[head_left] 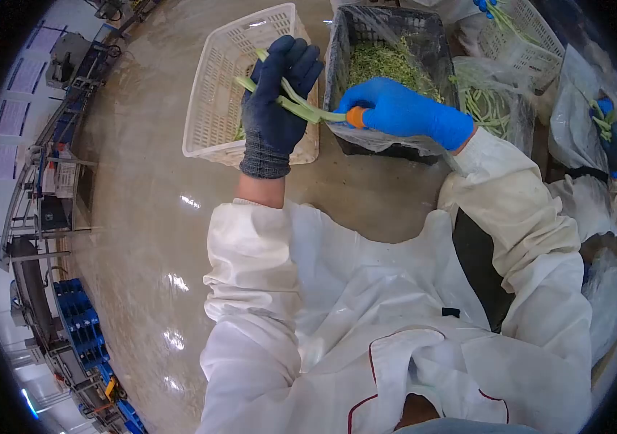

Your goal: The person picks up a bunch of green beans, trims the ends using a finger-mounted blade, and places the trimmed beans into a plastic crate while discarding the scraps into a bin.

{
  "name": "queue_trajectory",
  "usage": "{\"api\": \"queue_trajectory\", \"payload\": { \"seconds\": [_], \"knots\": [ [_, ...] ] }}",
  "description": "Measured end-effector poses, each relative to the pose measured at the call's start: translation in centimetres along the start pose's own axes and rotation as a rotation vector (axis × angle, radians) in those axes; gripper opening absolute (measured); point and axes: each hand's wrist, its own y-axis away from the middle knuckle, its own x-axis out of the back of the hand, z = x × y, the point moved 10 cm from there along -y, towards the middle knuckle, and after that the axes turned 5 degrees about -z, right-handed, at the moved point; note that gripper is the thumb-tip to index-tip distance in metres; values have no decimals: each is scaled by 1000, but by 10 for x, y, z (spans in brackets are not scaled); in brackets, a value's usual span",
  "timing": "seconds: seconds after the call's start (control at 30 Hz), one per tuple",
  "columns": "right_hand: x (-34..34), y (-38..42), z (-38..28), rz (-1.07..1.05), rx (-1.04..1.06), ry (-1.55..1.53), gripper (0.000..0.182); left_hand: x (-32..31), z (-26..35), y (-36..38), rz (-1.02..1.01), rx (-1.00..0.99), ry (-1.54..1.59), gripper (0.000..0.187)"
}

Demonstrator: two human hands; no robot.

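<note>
My left hand (277, 108), in a dark knitted glove, is over the white crate (202, 94) with green stalks (301, 109) lying between its thumb and palm. My right hand (395, 112), in a blue glove, is closed at the lower end of the stalks, in front of the black crate's near edge. Something orange (356, 117) shows at its fingertips; its exact shape is hidden. The black crate (334, 65) is lined with clear plastic and holds green trimmings (388, 65).
Right of the black crate, a clear bag holds green stalks (486, 108). Another white crate (551, 47) stands at the upper right. Co-workers' gloved hands (605, 108) show at the right and top edges. Blue pallets (77, 318) and metal equipment line the left.
</note>
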Motion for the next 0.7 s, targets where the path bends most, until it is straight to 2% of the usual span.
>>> {"api": "queue_trajectory", "payload": {
  "seconds": [0.03,0.1,0.13,0.23,0.33,0.4,0.47,0.57,0.67,0.7],
  "knots": [
    [3,2,-4,42,29,84,24,3,0,1,68,29,-205,40],
    [10,7,-5,95,16,67,22,7,6,6,203,86,-614,38],
    [14,10,-5,121,8,59,21,3,11,8,189,28,-814,37],
    [6,14,-24,96,229,-3,19,6,5,13,255,224,-879,35],
    [6,16,-18,93,191,227,18,-3,-11,17,70,376,-887,34],
    [35,17,-9,260,203,335,17,-4,-28,26,-12,517,-860,34],
    [55,22,-2,354,199,351,18,-11,-35,29,-76,547,-827,34],
    [38,20,1,142,189,100,22,-11,-38,26,-127,528,-851,35],
    [-2,21,-5,-180,55,-18,23,-16,-39,25,-145,490,-817,36],
    [7,19,0,-67,32,61,23,-20,-42,26,-142,503,-775,37]
  ]
}}
